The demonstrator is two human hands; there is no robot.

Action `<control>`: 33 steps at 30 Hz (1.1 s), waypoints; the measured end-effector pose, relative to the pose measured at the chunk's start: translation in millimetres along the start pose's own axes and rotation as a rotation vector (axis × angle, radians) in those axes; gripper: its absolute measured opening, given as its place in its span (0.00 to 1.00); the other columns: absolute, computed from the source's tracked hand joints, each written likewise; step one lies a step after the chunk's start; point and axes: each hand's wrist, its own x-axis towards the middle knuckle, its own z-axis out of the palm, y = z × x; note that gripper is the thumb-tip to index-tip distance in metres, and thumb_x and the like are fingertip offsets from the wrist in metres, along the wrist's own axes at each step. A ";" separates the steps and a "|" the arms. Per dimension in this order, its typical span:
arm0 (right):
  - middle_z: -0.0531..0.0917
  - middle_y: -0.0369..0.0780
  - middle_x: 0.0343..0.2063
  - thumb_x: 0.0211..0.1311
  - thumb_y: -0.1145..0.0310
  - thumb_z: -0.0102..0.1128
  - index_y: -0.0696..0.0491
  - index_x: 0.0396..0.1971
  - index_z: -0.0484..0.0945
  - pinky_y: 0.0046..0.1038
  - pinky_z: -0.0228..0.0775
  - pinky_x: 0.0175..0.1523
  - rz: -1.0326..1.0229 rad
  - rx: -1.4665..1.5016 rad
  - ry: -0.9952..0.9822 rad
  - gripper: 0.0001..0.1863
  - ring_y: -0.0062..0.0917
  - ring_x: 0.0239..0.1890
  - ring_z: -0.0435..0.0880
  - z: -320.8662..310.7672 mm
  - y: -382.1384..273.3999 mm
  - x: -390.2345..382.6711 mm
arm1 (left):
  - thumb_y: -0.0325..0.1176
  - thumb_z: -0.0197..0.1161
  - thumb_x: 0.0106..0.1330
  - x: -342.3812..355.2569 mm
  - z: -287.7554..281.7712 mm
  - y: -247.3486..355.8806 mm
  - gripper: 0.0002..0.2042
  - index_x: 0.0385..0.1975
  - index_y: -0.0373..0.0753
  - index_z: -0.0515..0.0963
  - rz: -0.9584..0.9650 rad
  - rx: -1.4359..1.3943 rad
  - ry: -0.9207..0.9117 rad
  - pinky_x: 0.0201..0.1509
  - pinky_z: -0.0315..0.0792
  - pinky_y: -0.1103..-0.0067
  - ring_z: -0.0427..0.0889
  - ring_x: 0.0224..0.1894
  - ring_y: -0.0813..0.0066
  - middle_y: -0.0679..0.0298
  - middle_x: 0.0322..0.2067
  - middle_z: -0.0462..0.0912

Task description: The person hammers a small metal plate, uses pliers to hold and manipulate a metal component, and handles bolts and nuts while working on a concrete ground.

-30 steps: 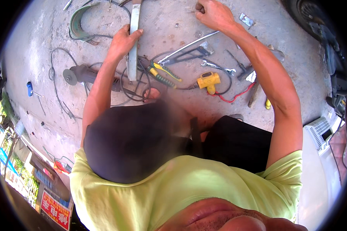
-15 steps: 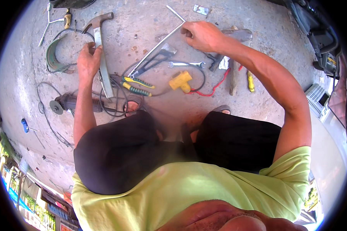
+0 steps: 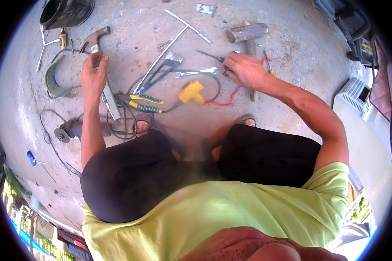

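Note:
I squat over tools spread on a concrete floor. My left hand (image 3: 93, 74) grips a long flat grey metal bar (image 3: 111, 102) that ends at a hammer head (image 3: 93, 40). My right hand (image 3: 245, 69) is curled on a thin dark pliers-like tool (image 3: 209, 55), lying across the handle of a heavy mallet (image 3: 247, 32). Between my hands lie a T-handle wrench (image 3: 178, 35), a silver spanner (image 3: 197, 71), a yellow plug (image 3: 191, 91) and green-yellow pliers (image 3: 143, 102). My dark knees fill the middle.
An angle grinder (image 3: 72, 129) with a looped black cable lies by my left forearm. A black bucket (image 3: 65, 11) stands far left, with a green curved shield (image 3: 52, 80) below it. A red wire (image 3: 224, 102) trails near the plug. A white box-shaped appliance (image 3: 355, 93) stands at right.
My right hand has left the T-handle wrench and come down to the right, onto the tools by the mallet. My left hand stays on the metal bar.

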 end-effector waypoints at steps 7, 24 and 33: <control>0.79 0.40 0.48 0.49 0.74 0.64 0.51 0.45 0.80 0.38 0.72 0.57 -0.194 -0.137 0.166 0.19 0.37 0.55 0.78 22.3 -0.2 -7.8 | 0.37 0.64 0.71 -8.0 9.3 21.7 0.17 0.53 0.32 0.81 0.004 -0.042 -0.150 0.53 0.78 0.71 0.88 0.46 0.63 0.51 0.43 0.88; 0.78 0.44 0.51 0.52 0.78 0.61 0.51 0.52 0.80 0.41 0.70 0.59 -0.184 -0.112 0.156 0.23 0.39 0.58 0.77 17.2 7.6 -7.7 | 0.36 0.63 0.71 -12.4 25.7 41.7 0.15 0.53 0.35 0.81 0.069 -0.144 -0.295 0.52 0.79 0.72 0.88 0.45 0.64 0.52 0.42 0.88; 0.77 0.45 0.55 0.53 0.66 0.71 0.51 0.49 0.80 0.43 0.65 0.60 -0.003 -0.097 0.106 0.22 0.38 0.60 0.75 10.7 3.1 0.9 | 0.37 0.64 0.69 -23.9 26.5 31.9 0.15 0.48 0.34 0.81 0.209 -0.123 -0.265 0.49 0.80 0.69 0.87 0.43 0.57 0.50 0.40 0.88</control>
